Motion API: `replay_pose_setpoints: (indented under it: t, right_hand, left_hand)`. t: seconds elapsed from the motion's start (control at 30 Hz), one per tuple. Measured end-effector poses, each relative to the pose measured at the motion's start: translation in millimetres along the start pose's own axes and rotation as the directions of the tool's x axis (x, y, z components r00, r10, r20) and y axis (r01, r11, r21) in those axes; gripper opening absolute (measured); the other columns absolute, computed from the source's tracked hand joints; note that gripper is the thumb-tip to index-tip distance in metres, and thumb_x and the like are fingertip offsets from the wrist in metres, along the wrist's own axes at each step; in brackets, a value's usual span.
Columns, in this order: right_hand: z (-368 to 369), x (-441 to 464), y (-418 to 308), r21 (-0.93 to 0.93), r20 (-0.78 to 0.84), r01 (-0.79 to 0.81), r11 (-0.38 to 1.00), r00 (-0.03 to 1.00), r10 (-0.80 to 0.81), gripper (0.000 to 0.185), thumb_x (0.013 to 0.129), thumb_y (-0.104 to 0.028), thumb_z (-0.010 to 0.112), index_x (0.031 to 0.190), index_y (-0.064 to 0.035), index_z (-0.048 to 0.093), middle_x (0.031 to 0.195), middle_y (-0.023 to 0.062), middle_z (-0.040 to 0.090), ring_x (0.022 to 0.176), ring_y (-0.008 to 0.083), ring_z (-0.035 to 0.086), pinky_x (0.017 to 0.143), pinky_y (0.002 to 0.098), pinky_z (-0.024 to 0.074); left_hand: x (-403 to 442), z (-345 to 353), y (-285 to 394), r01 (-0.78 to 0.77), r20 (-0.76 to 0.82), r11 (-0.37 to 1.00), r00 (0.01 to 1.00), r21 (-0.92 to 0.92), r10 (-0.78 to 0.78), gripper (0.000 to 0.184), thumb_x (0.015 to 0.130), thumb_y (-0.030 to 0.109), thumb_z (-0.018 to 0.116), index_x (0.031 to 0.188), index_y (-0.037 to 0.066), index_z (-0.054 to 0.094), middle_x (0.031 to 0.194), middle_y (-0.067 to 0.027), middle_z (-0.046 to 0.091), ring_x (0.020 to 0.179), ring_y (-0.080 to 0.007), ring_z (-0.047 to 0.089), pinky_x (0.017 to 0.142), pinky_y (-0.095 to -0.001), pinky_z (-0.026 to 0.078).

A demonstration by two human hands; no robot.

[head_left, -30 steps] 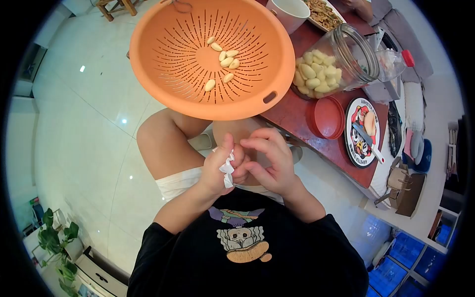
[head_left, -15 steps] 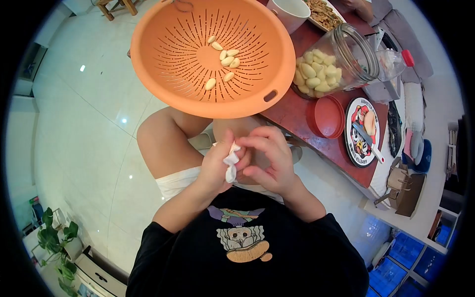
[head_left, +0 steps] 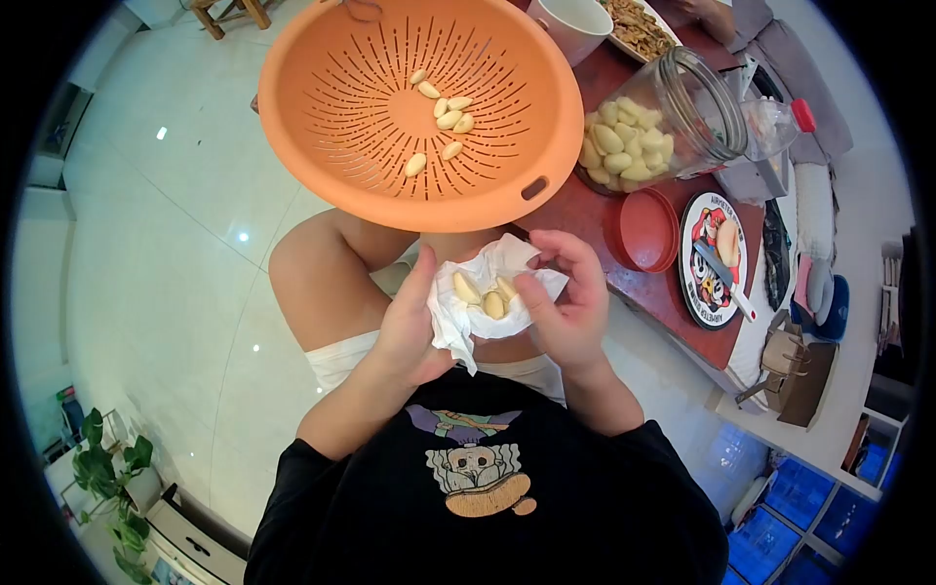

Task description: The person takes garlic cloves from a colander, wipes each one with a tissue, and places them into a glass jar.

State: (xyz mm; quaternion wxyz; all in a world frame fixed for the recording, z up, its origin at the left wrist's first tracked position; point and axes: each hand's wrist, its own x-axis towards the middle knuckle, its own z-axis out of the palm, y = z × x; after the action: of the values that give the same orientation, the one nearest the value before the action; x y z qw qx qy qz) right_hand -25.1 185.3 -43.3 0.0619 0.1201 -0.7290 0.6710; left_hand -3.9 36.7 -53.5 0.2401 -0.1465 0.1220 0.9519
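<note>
A white paper tissue (head_left: 450,320) lies spread between my hands above my lap, with several peeled garlic cloves (head_left: 494,305) resting on it. My left hand (head_left: 404,317) holds the tissue's left side, thumb up along its edge. My right hand (head_left: 573,300) grips the opposite side, its thumb by the rightmost clove and its fingers curled behind the paper. Just beyond them is an orange colander (head_left: 361,200) with several more peeled cloves (head_left: 448,120) on its slotted bottom.
On the red table (head_left: 595,224), right of the colander, a glass jar (head_left: 697,107) of garlic cloves lies tilted. Near it are a red lid (head_left: 648,230), a cartoon plate (head_left: 699,292) with a knife (head_left: 721,278), a white cup (head_left: 575,29) and a dish of food (head_left: 639,29).
The tissue was crumpled up in my left hand; now it is unfolded and the cloves inside show. My right hand has moved slightly right and taken hold of its edge.
</note>
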Motion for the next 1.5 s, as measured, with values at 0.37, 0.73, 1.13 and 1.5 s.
replay_pose_setpoints:
  t: [0.37, 0.73, 1.13, 1.5]
  right_hand:
    - [1.9, 8.0, 0.8, -0.302, 0.450, 0.506, 0.808, 0.823, -0.347, 0.019, 0.070, -0.009, 0.067, 0.087, -0.0055, 0.063, 0.091, 0.0049, 0.059, 0.083, 0.0245, 0.054, 0.077, 0.0383, 0.0423]
    - [-2.4, 1.8, -0.2, -0.328, 0.303, 0.192, 0.925, 0.949, -0.090, 0.016, 0.065, -0.001, 0.073, 0.079, -0.0045, 0.065, 0.084, 0.0075, 0.059, 0.076, 0.0213, 0.059, 0.066, 0.0299, 0.0479]
    - [-8.4, 0.3, 4.9, -0.126, 0.008, 0.184, 0.975, 0.983, -0.184, 0.017, 0.072, 0.004, 0.065, 0.087, -0.0019, 0.060, 0.089, 0.0090, 0.056, 0.084, 0.0214, 0.055, 0.077, 0.0292, 0.0426]
    - [-9.6, -13.9, -21.1, -0.267, 0.327, 0.556, 0.787, 0.820, -0.469, 0.030, 0.067, -0.005, 0.070, 0.096, -0.0066, 0.063, 0.087, 0.0078, 0.057, 0.071, 0.0255, 0.057, 0.060, 0.0341, 0.0462]
  left_hand:
    - [0.4, -14.6, -5.8, -0.034, 0.000, 0.996, 0.999, 0.081, 0.034, 0.059, 0.098, 0.046, 0.018, 0.126, 0.000, 0.040, 0.120, -0.0133, 0.052, 0.113, -0.0239, 0.051, 0.098, -0.0380, 0.041]
    - [-2.8, -7.2, -13.3, -0.105, 0.037, 0.892, 0.994, 0.439, 0.098, 0.049, 0.100, 0.031, 0.027, 0.135, -0.003, 0.030, 0.129, -0.0113, 0.044, 0.121, -0.0197, 0.042, 0.103, -0.0343, 0.032]
    - [8.1, -15.8, -21.3, -0.062, 0.001, 0.960, 0.998, 0.275, 0.064, 0.027, 0.098, 0.029, 0.038, 0.108, 0.005, 0.046, 0.092, -0.0036, 0.052, 0.074, -0.0109, 0.050, 0.059, -0.0233, 0.041]
    - [6.7, -4.9, -17.6, -0.102, -0.089, 0.982, 0.989, 0.162, 0.117, 0.042, 0.099, 0.036, 0.030, 0.121, 0.002, 0.043, 0.112, -0.0118, 0.056, 0.100, -0.0228, 0.057, 0.088, -0.0369, 0.046]
